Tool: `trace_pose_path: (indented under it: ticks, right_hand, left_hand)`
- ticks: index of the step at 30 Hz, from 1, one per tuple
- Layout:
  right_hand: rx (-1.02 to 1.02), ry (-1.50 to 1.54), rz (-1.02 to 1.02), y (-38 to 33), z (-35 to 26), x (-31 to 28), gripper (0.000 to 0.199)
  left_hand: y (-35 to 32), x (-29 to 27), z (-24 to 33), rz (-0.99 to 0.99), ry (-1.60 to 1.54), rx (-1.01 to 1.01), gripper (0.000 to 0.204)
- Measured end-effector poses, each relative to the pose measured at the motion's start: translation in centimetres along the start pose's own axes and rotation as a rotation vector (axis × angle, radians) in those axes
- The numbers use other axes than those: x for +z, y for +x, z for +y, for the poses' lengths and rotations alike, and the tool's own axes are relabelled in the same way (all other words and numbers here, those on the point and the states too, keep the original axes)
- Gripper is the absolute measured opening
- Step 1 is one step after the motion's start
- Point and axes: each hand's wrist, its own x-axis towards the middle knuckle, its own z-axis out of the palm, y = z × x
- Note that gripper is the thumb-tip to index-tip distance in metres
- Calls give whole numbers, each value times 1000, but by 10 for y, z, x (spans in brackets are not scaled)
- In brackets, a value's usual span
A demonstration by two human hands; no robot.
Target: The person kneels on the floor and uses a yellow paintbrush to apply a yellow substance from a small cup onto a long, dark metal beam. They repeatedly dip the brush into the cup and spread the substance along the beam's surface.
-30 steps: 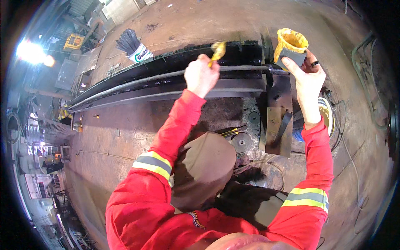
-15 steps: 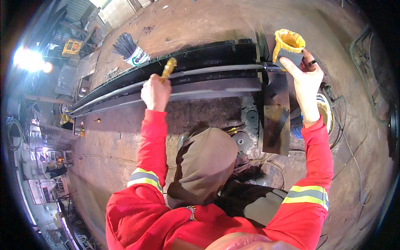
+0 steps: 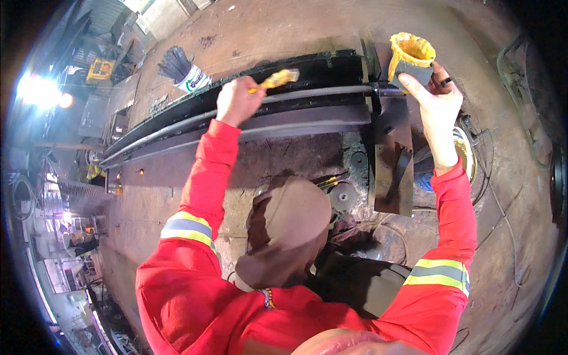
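Yellow-smeared brush in left hand, cup in right hand.

Left hand gripping yellow brush over black steel beam, right hand holding yellow paint cup, rod can beyond

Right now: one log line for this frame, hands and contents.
left hand: holds yellow-coated brush over black steel beam | right hand: holds paint-smeared yellow cup | floor: can of rods
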Motion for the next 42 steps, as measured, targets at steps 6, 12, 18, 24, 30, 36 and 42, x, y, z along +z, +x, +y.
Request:
trace_pose_path:
  ticks: [6, 12, 18, 24, 30, 36, 42]
  right_hand:
    - [21, 74, 16, 3, 0, 6, 56]
    - [33, 30, 4, 2, 3, 7, 56]
    - [18, 31, -4, 3, 2, 9, 56]
    - [8, 8, -13, 3, -5, 10, 58]
    - [29, 28, -10, 2, -3, 3, 58]
    - [-12, -139, -3, 4, 11, 5, 58]
    - [4, 41, -120, 1, 1, 14, 57]
  left_hand:
    - [-26, -36, -66, 69, 396, -361, 34]
    - [-9, -8, -12, 9, 305, -246, 33]
    - [2, 15, 52, 12, -173, 31, 27]
    - [3, 11, 41, 177, 4, -40, 28]
    - [-37, -14, 7, 252, 117, -134, 24]
    - [7, 17, 65, 123, -49, 230, 23]
    - [-11, 10, -1, 152, 119, 29, 24]
